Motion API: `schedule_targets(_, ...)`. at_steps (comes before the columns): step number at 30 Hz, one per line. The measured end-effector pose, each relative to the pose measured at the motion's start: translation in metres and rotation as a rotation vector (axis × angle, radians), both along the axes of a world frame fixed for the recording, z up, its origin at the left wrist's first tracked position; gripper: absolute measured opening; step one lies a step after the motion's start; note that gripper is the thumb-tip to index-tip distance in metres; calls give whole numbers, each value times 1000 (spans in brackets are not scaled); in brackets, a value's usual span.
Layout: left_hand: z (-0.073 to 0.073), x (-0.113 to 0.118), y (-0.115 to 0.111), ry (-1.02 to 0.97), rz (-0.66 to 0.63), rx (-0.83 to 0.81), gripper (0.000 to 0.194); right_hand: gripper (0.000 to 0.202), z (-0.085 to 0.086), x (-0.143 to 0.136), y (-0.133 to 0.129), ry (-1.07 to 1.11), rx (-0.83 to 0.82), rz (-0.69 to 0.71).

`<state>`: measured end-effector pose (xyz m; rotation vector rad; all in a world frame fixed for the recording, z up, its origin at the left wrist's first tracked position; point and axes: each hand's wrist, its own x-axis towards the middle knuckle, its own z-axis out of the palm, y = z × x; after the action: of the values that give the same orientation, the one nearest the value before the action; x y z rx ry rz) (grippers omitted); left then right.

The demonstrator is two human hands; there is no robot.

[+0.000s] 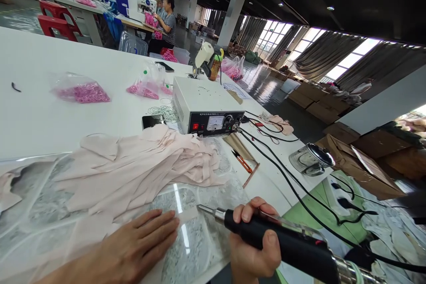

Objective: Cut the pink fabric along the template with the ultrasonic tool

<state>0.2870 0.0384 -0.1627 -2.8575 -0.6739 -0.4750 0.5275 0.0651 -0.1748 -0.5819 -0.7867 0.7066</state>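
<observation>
My right hand (254,242) is wrapped round a black handheld tool (282,244) with a pointed metal tip. The tip is at the end of a narrow pale pink fabric strip (188,215). My left hand (143,242) lies flat, fingers stretched out, on pale pink fabric at the strip's other end. Under both is a glossy, marble-patterned transparent sheet (179,248). Just beyond my left hand, a loose pile of pale pink fabric pieces (143,164) spreads over the sheet.
Behind the pile stands a control box (216,122) with cables running right. Orange snips (242,161), a glass mug (309,159), a phone (153,121) and bags of pink pieces (83,92) lie around. A person (169,22) sits at a sewing machine (136,4) farther back.
</observation>
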Motion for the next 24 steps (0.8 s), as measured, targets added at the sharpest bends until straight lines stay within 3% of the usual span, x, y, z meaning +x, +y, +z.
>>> schedule_targets(10, -6, -2, -3, 44, 33, -10, 60, 26, 5, 8, -12, -31, -12, 37)
schedule_targets(24, -11, -3, 2, 41, 26, -53, 66, 23, 2, 3, -6, -54, -13, 48)
